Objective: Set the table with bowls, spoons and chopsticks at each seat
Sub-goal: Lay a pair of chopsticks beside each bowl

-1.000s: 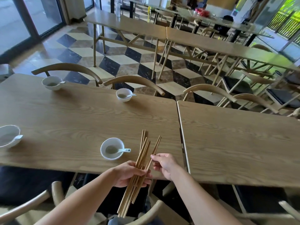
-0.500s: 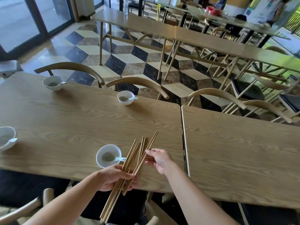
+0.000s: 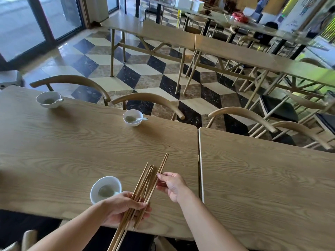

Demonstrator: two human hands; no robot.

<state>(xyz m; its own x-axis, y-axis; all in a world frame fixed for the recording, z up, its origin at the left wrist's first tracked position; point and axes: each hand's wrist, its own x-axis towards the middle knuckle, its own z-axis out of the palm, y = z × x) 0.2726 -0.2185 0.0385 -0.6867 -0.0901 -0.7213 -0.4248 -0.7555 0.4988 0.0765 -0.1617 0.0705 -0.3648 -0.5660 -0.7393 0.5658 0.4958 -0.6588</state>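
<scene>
The chopsticks (image 3: 143, 180) are a loose bundle in my left hand (image 3: 125, 210), fingers and thumb curled round the middle, tips fanning out over the table (image 3: 63, 151) and butts hanging off its near edge. A second ago they sat closer together. Now what looks like a pair (image 3: 162, 164) leans away to the right of the fan, its lower end still crossing the others inside my left hand's grip. My right hand (image 3: 174, 186) has drawn off to the right with it, and my fingertips (image 3: 159, 175) pinch the sticks partway up while the other fingers curl loosely beneath.

So I judge the pair is singled out but not yet free. It needs to slide clear of my left hand before it can go down.

Just left of the bundle is the near bowl (image 3: 94, 195), with a spoon (image 3: 108, 191) in it and my left hand overlapping its right side. No chopsticks lie beside it, so this seat likely gets the pair. The two far bowls (image 3: 45, 104) (image 3: 132, 123) across the table hold spoons and lack chopsticks too. The second table (image 3: 262, 178), butted against the right, shows no settings.
</scene>
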